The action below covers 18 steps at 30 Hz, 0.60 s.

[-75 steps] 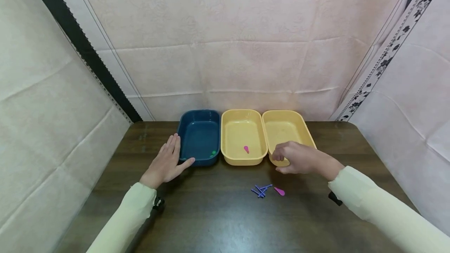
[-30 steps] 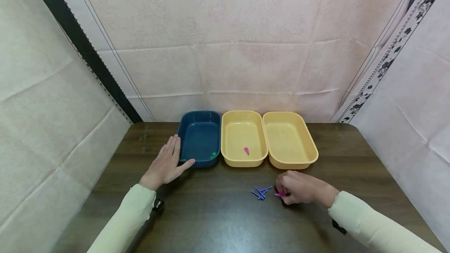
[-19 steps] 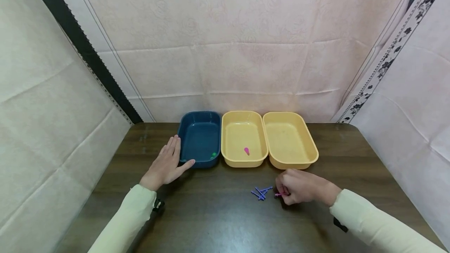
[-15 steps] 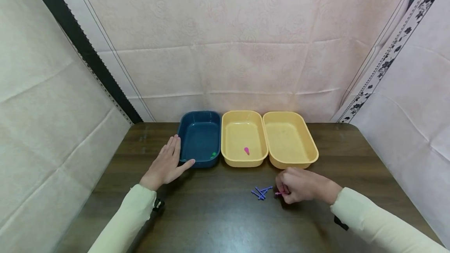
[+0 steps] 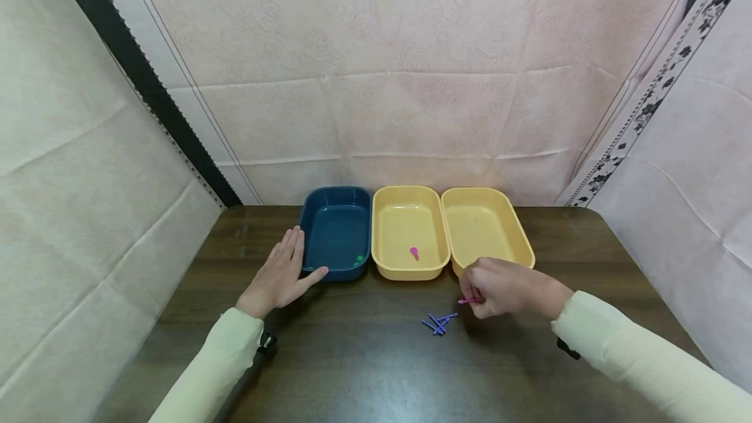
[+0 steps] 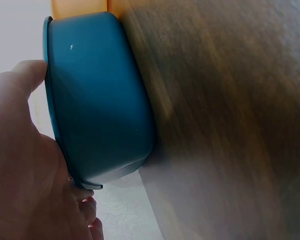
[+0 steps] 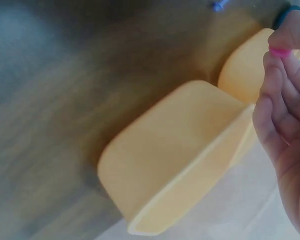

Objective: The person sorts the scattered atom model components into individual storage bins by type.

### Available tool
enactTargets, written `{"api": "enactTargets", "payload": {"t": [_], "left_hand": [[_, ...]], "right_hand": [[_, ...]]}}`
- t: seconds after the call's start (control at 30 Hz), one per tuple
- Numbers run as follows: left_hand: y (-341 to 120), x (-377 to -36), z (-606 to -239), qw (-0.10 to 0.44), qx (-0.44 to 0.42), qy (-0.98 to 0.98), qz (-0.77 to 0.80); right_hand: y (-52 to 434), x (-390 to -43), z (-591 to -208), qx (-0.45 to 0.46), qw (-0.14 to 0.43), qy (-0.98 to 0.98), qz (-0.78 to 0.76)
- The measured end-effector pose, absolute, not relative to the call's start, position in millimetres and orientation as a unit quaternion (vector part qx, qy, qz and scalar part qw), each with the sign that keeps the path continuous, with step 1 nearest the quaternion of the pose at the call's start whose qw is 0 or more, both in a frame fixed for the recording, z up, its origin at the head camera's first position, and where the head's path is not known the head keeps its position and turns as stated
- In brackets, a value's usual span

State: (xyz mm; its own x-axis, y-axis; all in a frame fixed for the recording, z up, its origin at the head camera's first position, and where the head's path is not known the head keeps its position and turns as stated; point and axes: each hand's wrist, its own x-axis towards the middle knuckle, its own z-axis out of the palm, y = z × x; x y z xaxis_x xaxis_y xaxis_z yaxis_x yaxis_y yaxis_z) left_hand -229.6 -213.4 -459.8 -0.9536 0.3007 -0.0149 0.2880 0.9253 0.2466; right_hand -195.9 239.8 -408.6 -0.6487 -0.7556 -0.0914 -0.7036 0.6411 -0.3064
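My right hand (image 5: 502, 287) pinches a small pink teardrop-shaped piece (image 5: 468, 301) between thumb and fingers, in front of the right yellow tray (image 5: 487, 220). In the right wrist view only a bit of that pink piece (image 7: 280, 52) shows between the fingertips. My left hand (image 5: 279, 279) lies with straight fingers along the left rim of the dark blue tray (image 5: 335, 227), thumb at its front corner. Inside that tray is a small green piece (image 5: 360, 258). Another pink piece (image 5: 414, 253) lies in the middle yellow tray (image 5: 405, 214).
Several thin blue-purple pegs (image 5: 438, 325) lie in a loose pile on the dark wooden table (image 5: 352, 371), left of my right hand. The three trays stand side by side at the table's back edge, before a pale cloth (image 5: 376, 116).
My right hand has left the right yellow tray, picked the pink piece off the table and moved back up toward that tray with it. The left hand keeps its place.
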Motion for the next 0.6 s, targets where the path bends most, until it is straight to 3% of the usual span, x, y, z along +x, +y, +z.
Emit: {"api": "enactTargets", "payload": {"t": [0.6], "left_hand": [[-212.7, -227.8, -457.5, 0.016, 0.152, 0.981, 0.118]], "right_hand": [[213.1, -236.3, -374.2, -0.411, 0.047, 0.905, -0.096]]}}
